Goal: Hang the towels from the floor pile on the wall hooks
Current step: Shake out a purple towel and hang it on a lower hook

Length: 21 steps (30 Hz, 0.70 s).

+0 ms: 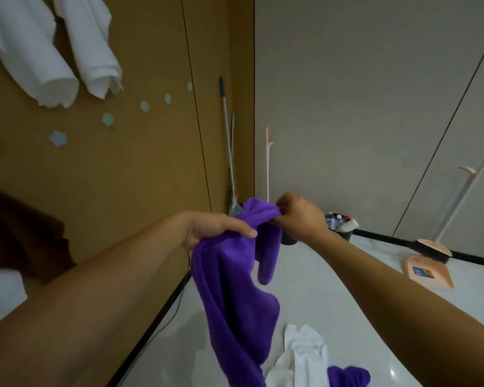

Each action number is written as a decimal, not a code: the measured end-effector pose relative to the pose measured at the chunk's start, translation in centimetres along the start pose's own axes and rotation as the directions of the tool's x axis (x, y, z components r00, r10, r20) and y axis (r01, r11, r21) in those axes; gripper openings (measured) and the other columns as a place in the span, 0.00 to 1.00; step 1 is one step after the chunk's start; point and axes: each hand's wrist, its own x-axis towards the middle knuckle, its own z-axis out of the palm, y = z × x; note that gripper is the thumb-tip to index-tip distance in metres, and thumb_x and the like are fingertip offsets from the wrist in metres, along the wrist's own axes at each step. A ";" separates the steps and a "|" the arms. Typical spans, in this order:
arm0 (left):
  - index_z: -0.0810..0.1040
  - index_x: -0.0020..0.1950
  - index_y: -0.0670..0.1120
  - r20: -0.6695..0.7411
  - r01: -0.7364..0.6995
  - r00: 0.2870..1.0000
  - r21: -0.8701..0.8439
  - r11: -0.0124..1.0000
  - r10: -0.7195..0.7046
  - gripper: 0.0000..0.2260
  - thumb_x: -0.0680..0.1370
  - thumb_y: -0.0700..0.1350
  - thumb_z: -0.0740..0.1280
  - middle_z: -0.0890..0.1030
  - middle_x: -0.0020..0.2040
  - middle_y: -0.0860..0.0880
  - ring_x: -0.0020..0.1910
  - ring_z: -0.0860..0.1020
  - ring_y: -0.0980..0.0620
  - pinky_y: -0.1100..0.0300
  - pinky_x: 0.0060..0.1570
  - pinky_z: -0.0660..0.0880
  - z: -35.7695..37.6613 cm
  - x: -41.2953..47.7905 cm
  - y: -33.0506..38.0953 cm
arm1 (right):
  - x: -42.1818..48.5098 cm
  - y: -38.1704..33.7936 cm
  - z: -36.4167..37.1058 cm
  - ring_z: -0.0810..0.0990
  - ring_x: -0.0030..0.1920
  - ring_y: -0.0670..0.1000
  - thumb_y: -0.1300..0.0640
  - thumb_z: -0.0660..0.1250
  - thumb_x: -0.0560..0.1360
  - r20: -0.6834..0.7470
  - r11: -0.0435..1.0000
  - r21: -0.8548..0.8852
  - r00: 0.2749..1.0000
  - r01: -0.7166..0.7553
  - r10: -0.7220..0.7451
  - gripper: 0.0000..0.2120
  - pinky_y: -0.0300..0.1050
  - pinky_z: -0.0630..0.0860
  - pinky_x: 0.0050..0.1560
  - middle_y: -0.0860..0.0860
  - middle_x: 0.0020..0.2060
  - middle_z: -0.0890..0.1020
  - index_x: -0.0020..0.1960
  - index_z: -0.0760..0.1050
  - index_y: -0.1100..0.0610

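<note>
A purple towel (232,291) hangs in front of me, held up by both hands. My left hand (215,229) grips its upper edge with the thumb on top. My right hand (299,216) pinches the top corner, fingers curled round the fabric. On the floor below lie a white towel (302,356) and another purple towel (347,375). Two white towels (31,48) (92,46) hang on the brown wall at upper left. Several pale flower-shaped wall hooks (107,119) run in a line across that wall with nothing on them.
A brown cloth (23,236) hangs at the left edge. A mop (228,143) leans in the corner. A black bin (342,226) stands by the grey wall. A broom and peach dustpan (428,272) stand at the right. A dark cable (176,305) runs along the floor.
</note>
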 end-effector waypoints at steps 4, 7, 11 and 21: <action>0.79 0.60 0.43 -0.030 -0.129 0.992 -0.111 0.985 0.126 0.22 0.67 0.46 0.76 0.81 0.54 0.41 0.50 0.79 0.44 0.48 0.61 0.72 -0.8 -0.4 -0.4 | -0.8 -1.4 1.6 0.79 0.33 0.51 0.36 0.66 0.71 0.220 0.926 0.224 0.942 -0.303 0.255 0.21 0.40 0.71 0.30 0.54 0.41 0.82 0.48 0.74 0.54; 0.79 0.60 0.40 -0.053 -0.278 0.960 -0.270 0.922 0.274 0.24 0.67 0.47 0.76 0.80 0.54 0.40 0.50 0.77 0.44 0.49 0.63 0.70 -1.9 -0.6 -0.3 | -2.2 -1.6 2.5 0.82 0.42 0.55 0.25 0.56 0.70 0.561 0.717 0.402 0.772 -0.570 0.299 0.32 0.44 0.77 0.39 0.57 0.49 0.82 0.53 0.77 0.52; 0.83 0.46 0.45 -0.122 -0.400 0.916 -0.346 0.849 0.382 0.16 0.64 0.52 0.77 0.79 0.42 0.45 0.41 0.78 0.49 0.55 0.52 0.73 -3.0 -0.9 -0.1 | -3.2 -1.3 4.5 0.78 0.59 0.58 0.23 0.60 0.62 0.741 0.448 0.497 0.632 -0.743 0.226 0.41 0.53 0.72 0.60 0.55 0.59 0.80 0.63 0.75 0.51; 0.74 0.37 0.49 -0.569 -0.380 0.804 -0.269 0.885 0.172 0.16 0.74 0.59 0.59 0.75 0.36 0.47 0.37 0.75 0.47 0.52 0.46 0.72 -6.1 -0.6 -2.1 | -1.6 -2.6 1.1 0.81 0.44 0.55 0.58 0.67 0.76 0.479 -0.036 0.869 0.820 -0.494 0.314 0.09 0.48 0.78 0.46 0.59 0.49 0.82 0.53 0.78 0.61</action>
